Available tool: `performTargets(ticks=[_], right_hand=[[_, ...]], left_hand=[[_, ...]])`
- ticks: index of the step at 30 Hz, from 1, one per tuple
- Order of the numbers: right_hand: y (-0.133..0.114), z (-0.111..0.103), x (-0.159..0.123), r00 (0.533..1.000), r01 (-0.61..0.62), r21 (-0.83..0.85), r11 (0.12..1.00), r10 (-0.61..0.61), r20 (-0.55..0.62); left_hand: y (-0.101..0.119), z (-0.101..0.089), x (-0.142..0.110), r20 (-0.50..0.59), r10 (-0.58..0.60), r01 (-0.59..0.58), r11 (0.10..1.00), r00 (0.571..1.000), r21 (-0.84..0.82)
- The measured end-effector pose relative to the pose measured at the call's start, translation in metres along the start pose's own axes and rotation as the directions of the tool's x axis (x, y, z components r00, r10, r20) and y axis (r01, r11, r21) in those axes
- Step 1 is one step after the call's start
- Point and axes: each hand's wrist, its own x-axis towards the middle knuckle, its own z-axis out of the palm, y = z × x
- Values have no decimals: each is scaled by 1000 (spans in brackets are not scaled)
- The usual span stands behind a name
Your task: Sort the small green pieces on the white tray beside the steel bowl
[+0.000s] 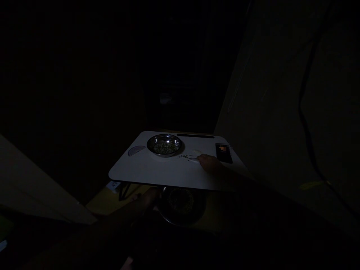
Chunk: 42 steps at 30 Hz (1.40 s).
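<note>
In the dim light, my right hand point(208, 163) is over the white table, closed on a small pale, flat thing point(193, 159) whose kind I cannot make out. Its tip is beside scattered small dark bits point(185, 156). To the left stands a shiny metal bowl point(177, 147) with small greenish pieces in it. Below the table's front edge, my left hand point(151, 195) is closed at the left rim of a second metal bowl point(171, 220), which also has small pieces inside. Shadow hides most of the left fingers.
A phone-like dark device point(224, 154) with a lit patch lies on the right of the white folding table point(135, 168). A dark slot point(195, 136) runs along its back edge. A wall point(281, 123) with a hanging cable point(305, 127) rises at right.
</note>
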Motion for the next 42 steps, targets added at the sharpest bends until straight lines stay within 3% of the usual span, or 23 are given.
performTargets(ticks=[11,16,29,38,42], right_hand=[[0,3,-5,998,52,-17,999,-52,-40],[-2,1,-5,997,58,-21,998,-59,-40],[-5,0,-4,997,74,-25,997,-75,-33],[-11,-5,-3,996,79,-29,996,-81,-38],[-12,-5,-2,998,61,-35,998,-62,-34]], left_hand=[[1,3,0,75,37,-37,999,997,-1],[2,4,1,63,-7,8,1000,998,-22],[1,1,0,55,11,-10,1000,998,-10],[14,9,-13,39,-36,36,999,999,-21],[10,7,-11,28,2,-1,1000,1000,-21]])
